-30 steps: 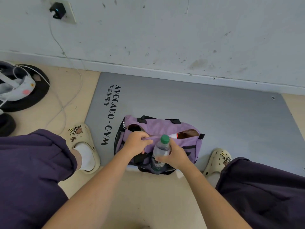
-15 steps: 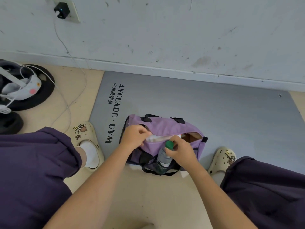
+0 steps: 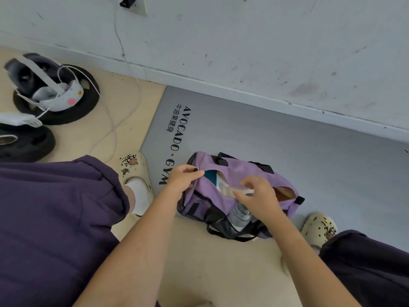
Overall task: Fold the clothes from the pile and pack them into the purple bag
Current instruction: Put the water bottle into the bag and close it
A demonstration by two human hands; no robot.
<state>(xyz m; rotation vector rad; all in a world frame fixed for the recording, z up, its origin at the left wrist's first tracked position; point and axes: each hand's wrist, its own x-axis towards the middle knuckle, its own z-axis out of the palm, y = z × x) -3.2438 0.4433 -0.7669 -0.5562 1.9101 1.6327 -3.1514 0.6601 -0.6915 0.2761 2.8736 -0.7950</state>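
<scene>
The purple bag [image 3: 241, 173] lies on the near edge of a grey mat [image 3: 287, 151], its top zip open. Folded clothes show inside: a teal piece [image 3: 211, 175], a cream one [image 3: 225, 189] and something brown [image 3: 285, 192] at the right end. My left hand [image 3: 182, 179] pinches the zip pull at the opening's left end. My right hand [image 3: 259, 197] hovers over the middle of the opening with its fingers loosely bent and nothing visibly in it. A clear water bottle [image 3: 240, 216] stands in the bag's near side pocket, its cap hidden under that hand.
My knees in purple trousers [image 3: 55, 218] and cream clogs [image 3: 135, 167] flank the bag. Black weight plates [image 3: 28, 142], a headset [image 3: 51, 94] and a white cable [image 3: 115, 120] lie on the floor at left. A white wall [image 3: 243, 41] backs the mat.
My right hand pushed the bottle down into the side pocket, let go and rose to the bag's opening. My left hand slid to the left end of the zip.
</scene>
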